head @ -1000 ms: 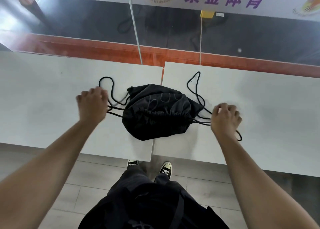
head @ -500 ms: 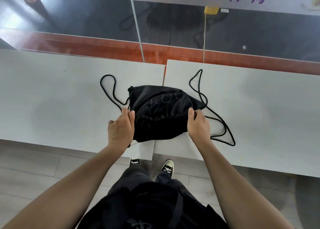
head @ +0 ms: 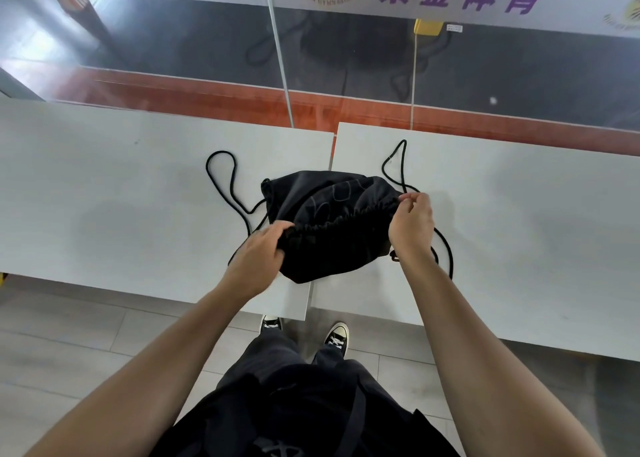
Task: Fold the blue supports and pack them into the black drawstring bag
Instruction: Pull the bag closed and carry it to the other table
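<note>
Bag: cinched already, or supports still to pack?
Looks mostly done: the black bag lies bulging on the white tables, its mouth gathered, and no blue supports are out. In hand: the left hand and right hand grip the gathered edge's ends. Its cords lie slack, so final tightening may remain.

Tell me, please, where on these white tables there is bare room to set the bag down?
Bare: the left table beyond the left cord loop, and the right table past the right cord. Crowded: the seam, with the black bag and both hands.
</note>
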`<state>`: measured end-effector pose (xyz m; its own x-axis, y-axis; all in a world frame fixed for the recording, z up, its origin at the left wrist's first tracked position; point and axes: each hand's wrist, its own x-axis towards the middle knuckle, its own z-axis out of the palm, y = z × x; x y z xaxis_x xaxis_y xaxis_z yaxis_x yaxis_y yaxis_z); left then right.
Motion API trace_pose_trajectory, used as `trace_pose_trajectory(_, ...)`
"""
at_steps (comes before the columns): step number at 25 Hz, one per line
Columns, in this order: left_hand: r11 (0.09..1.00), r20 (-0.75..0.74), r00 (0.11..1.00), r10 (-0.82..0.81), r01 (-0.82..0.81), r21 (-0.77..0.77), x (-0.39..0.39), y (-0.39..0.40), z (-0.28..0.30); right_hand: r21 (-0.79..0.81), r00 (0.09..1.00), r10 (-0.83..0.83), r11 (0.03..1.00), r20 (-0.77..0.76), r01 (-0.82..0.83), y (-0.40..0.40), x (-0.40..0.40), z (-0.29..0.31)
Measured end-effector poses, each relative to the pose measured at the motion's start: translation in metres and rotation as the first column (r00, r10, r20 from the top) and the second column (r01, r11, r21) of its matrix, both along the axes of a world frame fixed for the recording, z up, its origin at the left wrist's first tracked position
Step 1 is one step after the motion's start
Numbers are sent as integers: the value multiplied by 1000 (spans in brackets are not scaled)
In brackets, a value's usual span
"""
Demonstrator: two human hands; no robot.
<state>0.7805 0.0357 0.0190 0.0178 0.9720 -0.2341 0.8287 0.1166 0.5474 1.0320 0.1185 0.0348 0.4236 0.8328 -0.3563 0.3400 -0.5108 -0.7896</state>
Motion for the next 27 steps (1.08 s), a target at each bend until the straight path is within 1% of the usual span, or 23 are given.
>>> trace_pose_trajectory(2, 981, -58, 987, 148, -139, 133, -5, 5, 10, 3, 1000, 14, 1000, 19, -14, 0, 2, -2)
trace_pose_trajectory(3, 967, -68, 974, 218, -206, 149, -7, 9, 16, 9, 999, 30, 999, 29, -31, -1, 3, -1)
trace_pose_trajectory(4, 947, -29, 954, 299, -293, 130, -10, 13, 20, 14, 998, 40, 999, 46, -40, -2, 4, -1)
trace_pose_trajectory(5, 920, 68, 922, 382, -386, 72, -12, 18, 24, 19, 998, 28, 999, 63, -29, -2, 6, 0)
trace_pose_trajectory(6, 889, 204, 871, 447, -457, 1, -14, 22, 30, 28, 997, -4, 1000, 82, 2, -2, 9, 3)
trace_pose_trajectory(7, 873, 304, 828, 472, -486, -34, -17, 26, 34, 40, 992, -29, 999, 120, 24, -1, 13, 4)
trace_pose_trajectory(8, 880, 334, 827, 453, -475, -15, -20, 29, 39, 63, 982, -24, 998, 190, 13, 1, 17, 5)
trace_pose_trajectory(9, 893, 273, 864, 423, -448, 34, -26, 32, 44, 89, 962, 2, 996, 273, -27, 2, 23, 5)
trace_pose_trajectory(10, 897, 180, 893, 413, -433, 90, -34, 35, 48, 108, 938, 23, 992, 345, -64, 3, 31, 5)
trace_pose_trajectory(11, 883, 97, 896, 433, -443, 154, -46, 38, 50, 120, 918, 20, 990, 397, -74, 4, 41, 5)
trace_pose_trajectory(12, 858, 53, 880, 472, -473, 201, -60, 41, 52, 125, 903, 6, 990, 431, -66, 6, 53, 5)
trace_pose_trajectory(13, 829, 48, 854, 518, -515, 218, -76, 44, 51, 120, 892, -8, 991, 452, -52, 8, 65, 5)
trace_pose_trajectory(16, 767, 64, 783, 618, -619, 170, -107, 57, 45, 83, 885, -10, 996, 465, -33, 16, 82, 7)
trace_pose_trajectory(18, 759, 42, 771, 635, -634, 147, -105, 69, 41, 46, 896, 30, 997, 442, -56, 22, 77, 9)
trace_pose_trajectory(19, 771, 31, 779, 626, -624, 128, -100, 75, 41, 27, 916, 82, 995, 393, -101, 25, 73, 10)
trace_pose_trajectory(21, 806, 45, 808, 587, -589, 53, -88, 83, 41, 6, 957, 204, 978, 209, -210, 29, 65, 14)
trace_pose_trajectory(22, 830, 67, 829, 556, -558, 14, -84, 85, 40, 19, 954, 265, 963, 143, -270, 30, 62, 15)
trace_pose_trajectory(23, 856, 79, 854, 515, -516, 5, -80, 86, 37, 41, 941, 311, 947, 133, -319, 32, 59, 14)
trace_pose_trajectory(24, 881, 61, 880, 472, -473, 22, -75, 86, 33, 48, 925, 337, 936, 178, -350, 34, 55, 12)
trace_pose_trajectory(25, 898, -2, 899, 438, -438, 49, -72, 87, 29, 32, 902, 339, 932, 268, -360, 37, 52, 9)
trace_pose_trajectory(26, 901, -94, 897, 432, -426, 79, -68, 86, 24, -3, 865, 318, 939, 388, -344, 39, 49, 5)
trace_pose_trajectory(27, 892, -181, 874, 451, -436, 116, -65, 83, 19, -32, 822, 285, 950, 493, -310, 38, 45, 1)
